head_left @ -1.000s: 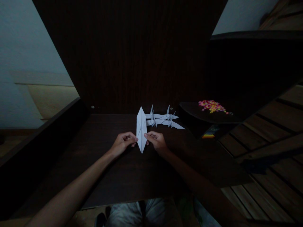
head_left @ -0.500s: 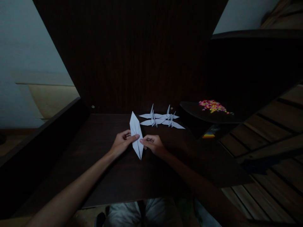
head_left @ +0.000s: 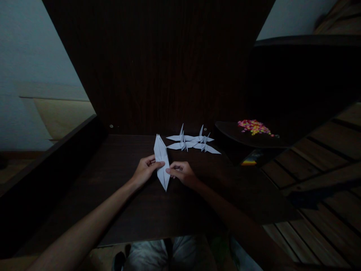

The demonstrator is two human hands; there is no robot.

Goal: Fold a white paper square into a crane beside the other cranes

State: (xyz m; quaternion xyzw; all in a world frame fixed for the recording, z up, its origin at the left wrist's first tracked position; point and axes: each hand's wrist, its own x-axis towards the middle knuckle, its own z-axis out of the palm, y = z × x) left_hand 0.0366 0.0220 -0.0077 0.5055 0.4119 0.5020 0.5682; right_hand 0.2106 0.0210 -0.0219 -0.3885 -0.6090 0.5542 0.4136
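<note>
A long white folded paper (head_left: 161,152), pointed at both ends with a crease down its middle, is held upright between my hands above the dark desk. My left hand (head_left: 146,167) grips its left side, thumb pressed flat on the front and fingers curled behind. My right hand (head_left: 182,173) pinches the right edge lower down, between thumb and bent fingers. At the top, the tip shows two points slightly apart. Just beyond to the right stand several white origami cranes (head_left: 183,145), their wings spread and overlapping.
On a rounded dark shelf (head_left: 225,130) at the right lies a pile of small pink, yellow and red pieces (head_left: 255,127). A tall dark panel (head_left: 169,67) rises behind the desk (head_left: 124,210), and a low side board (head_left: 56,162) runs along the left.
The folded paper has turned slightly, and its top tip now shows as two points. My right thumb has slid a little down the right edge. The cranes stay put.
</note>
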